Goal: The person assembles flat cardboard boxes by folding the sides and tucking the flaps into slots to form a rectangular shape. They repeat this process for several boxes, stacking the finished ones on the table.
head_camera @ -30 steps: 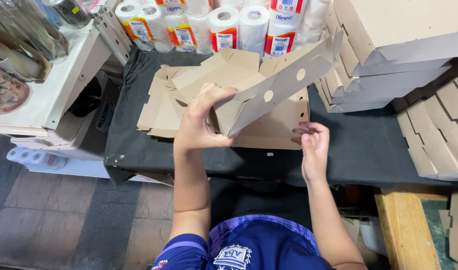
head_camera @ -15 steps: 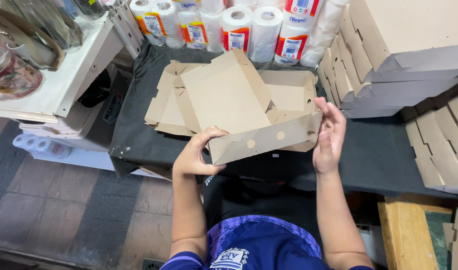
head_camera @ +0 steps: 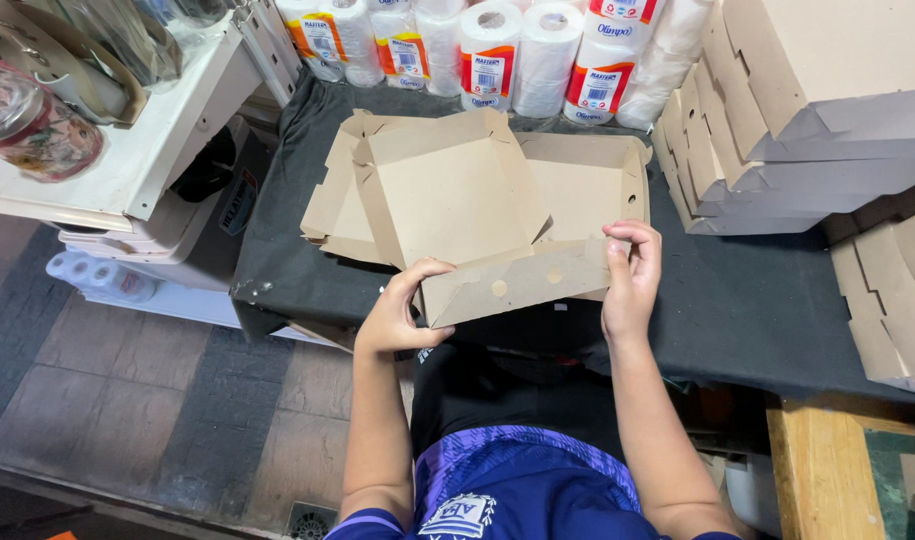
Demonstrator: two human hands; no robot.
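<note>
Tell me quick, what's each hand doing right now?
Left hand: closed on the left end of the cardboard box front flap.
Right hand: closed on the flap's right end.

a brown cardboard box (head_camera: 458, 195), half folded, sits at the near edge of a bench covered in black cloth (head_camera: 758, 300). the left hand (head_camera: 398, 315) grips the left end of the box's near wall, which has two round holes, and the right hand (head_camera: 630, 275) curls over its right end. under it lies a pile of flat box blanks (head_camera: 330, 205). paper rolls (head_camera: 498, 50) line the far edge. folded boxes (head_camera: 798, 110) are stacked at the right. a white shelf (head_camera: 128, 150) stands to the left.
</note>
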